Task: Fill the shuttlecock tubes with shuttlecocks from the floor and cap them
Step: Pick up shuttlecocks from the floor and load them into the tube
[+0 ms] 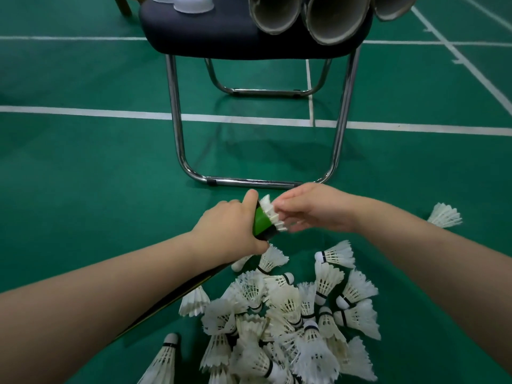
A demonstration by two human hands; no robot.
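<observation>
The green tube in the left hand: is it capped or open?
Open: no cap on the green tube; the right hand pinches a shuttlecock sticking from its mouth.

My left hand [230, 225] out front, fingers wrapped round tube [261, 221]. My right hand [318, 209] close beside, fingertips pinching shuttlecock [271, 211]. Both arms bare, stretched forward.
</observation>
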